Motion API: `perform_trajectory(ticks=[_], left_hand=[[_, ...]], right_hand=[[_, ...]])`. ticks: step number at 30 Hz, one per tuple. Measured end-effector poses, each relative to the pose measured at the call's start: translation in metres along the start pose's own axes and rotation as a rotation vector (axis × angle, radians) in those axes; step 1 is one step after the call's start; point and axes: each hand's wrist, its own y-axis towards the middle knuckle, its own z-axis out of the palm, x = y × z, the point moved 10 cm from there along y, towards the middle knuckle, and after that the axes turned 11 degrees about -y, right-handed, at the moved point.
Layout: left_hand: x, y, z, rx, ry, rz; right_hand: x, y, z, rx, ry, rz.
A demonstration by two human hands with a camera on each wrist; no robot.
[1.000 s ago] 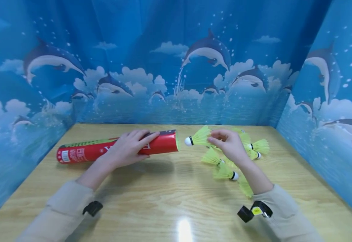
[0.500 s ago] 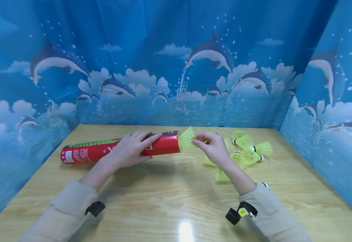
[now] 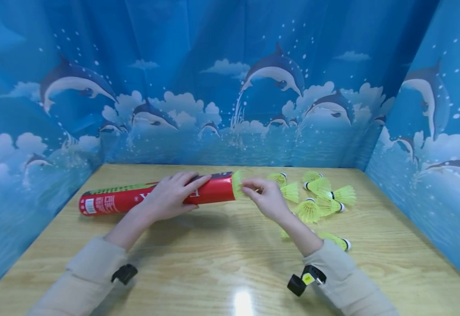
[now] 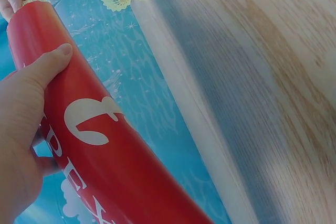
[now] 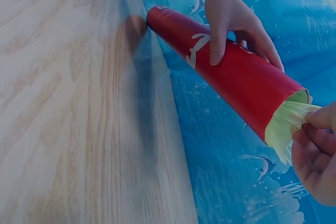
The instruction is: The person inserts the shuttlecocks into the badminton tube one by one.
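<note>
While the right hand (image 3: 267, 199) pinches one yellow-green shuttlecock (image 5: 286, 124) by its skirt, cork out of sight, the skirt sits partly within the mouth of the red tube (image 3: 219, 188). Left hand (image 3: 172, 195): gripping the tube near that mouth, which is raised off the table (image 3: 198, 272). Handling, as judged: skirt and tube in line; light, even push; no creasing at the rim; mouth steady. Outlying: loose shuttlecocks (image 3: 308, 211), scattered to the right.
</note>
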Motion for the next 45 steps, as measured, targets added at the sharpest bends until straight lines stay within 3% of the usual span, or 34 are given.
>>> perform_trajectory(ticks=[7, 13, 25, 45], left_hand=[[-0.001, 0.0, -0.002, -0.012, -0.01, 0.005], [-0.001, 0.0, -0.001, -0.022, -0.01, 0.015], [-0.001, -0.002, 0.001, -0.011, -0.002, 0.007], [-0.003, -0.002, 0.002, 0.0, 0.002, 0.016]], right_hand=[[0.0, 0.003, 0.002, -0.045, 0.009, 0.019], [0.007, 0.003, 0.003, -0.105, -0.025, -0.038], [0.002, 0.002, 0.017, -0.069, 0.084, -0.009], [0.0, 0.003, 0.024, 0.002, 0.052, 0.017]])
